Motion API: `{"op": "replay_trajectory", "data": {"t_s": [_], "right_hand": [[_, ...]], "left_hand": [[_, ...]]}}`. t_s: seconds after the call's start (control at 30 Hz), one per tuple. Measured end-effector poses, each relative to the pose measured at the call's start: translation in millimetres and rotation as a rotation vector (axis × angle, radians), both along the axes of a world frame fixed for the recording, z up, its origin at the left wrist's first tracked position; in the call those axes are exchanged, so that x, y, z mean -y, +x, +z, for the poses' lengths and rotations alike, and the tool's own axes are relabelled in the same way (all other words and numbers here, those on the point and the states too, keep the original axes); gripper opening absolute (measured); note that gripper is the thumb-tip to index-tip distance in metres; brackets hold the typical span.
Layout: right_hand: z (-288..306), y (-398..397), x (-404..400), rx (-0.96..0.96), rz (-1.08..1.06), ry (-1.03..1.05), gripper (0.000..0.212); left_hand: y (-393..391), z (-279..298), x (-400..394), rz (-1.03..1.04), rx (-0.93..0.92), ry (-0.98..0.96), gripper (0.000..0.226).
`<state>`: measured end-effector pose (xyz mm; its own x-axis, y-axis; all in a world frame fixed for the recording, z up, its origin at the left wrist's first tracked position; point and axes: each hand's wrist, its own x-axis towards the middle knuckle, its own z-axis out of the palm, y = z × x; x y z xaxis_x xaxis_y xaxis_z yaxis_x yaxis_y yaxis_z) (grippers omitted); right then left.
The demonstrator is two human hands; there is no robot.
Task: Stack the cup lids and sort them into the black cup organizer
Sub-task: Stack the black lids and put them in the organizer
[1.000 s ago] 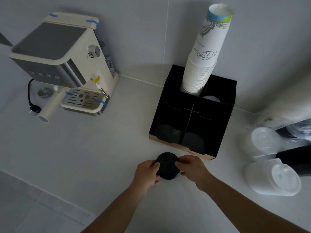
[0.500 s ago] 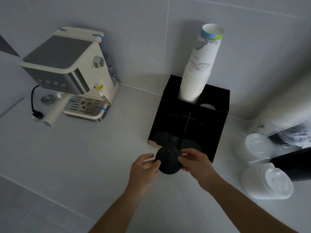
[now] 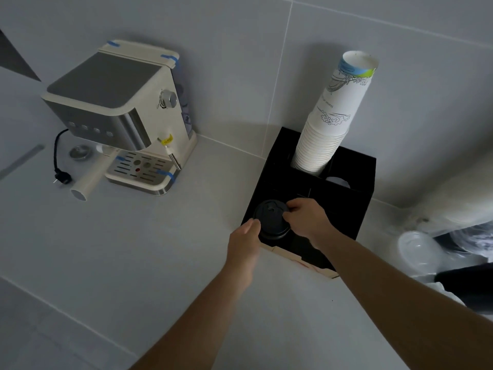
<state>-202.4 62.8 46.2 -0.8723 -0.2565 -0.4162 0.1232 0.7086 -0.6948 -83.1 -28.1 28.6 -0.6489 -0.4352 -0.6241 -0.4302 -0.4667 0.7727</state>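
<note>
A stack of black cup lids [image 3: 271, 219] is at the front-left compartment of the black cup organizer [image 3: 354, 198], partly inside its opening. My left hand [image 3: 244, 243] touches the stack's left side with its fingertips. My right hand [image 3: 306, 218] grips the stack's right edge from above. A tall stack of white paper cups [image 3: 330, 124] stands in the organizer's back-left compartment. The back-right compartment shows something white low inside.
A cream espresso machine [image 3: 120, 113] stands at the back left with a power plug [image 3: 62, 178] lying beside it. White lids [image 3: 418, 249] and black items in plastic wrap lie at the right edge. A tiled wall is behind.
Both hands carried the black lid stack up off the counter and forward to the organizer's front-left compartment. The camera view shifted down and left.
</note>
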Motion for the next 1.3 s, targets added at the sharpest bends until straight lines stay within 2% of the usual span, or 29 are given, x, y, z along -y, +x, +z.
{"op": "replay_trajectory", "data": {"t_s": [0.07,0.17,0.2,0.33,0.53,0.83,1.3], "right_hand": [[1.9,-8.1,9.0,0.086,-0.039,-0.006,0.023],[1.6,-20.0,22.0,0.275,-0.101,-0.039,0.033],[-0.4,-23.8,28.4,0.329,-0.153,-0.067,0.039],[-10.5,-36.8,37.4,0.573,-0.065,-0.056,0.075],[-7.3,-41.4,39.4,0.701,-0.12,-0.136,0.071],[-14.8,-36.2,43.1,0.727,-0.202,-0.145,0.075],[-5.7,-30.7,39.5,0.692,-0.196,-0.199,0.073]], "left_hand": [[-9.9,2.2,2.6,0.005,0.031,0.079,0.06],[-19.8,8.9,6.1,-0.005,0.075,0.134,0.08],[-22.5,11.6,7.5,-0.009,0.084,0.143,0.081],[-34.2,16.5,15.2,-0.054,0.067,0.201,0.069],[-53.5,18.1,24.3,-0.129,0.145,0.174,0.072],[-70.8,23.4,22.4,-0.186,0.256,0.165,0.08],[-65.2,29.7,22.3,-0.138,0.248,0.157,0.075]]}}
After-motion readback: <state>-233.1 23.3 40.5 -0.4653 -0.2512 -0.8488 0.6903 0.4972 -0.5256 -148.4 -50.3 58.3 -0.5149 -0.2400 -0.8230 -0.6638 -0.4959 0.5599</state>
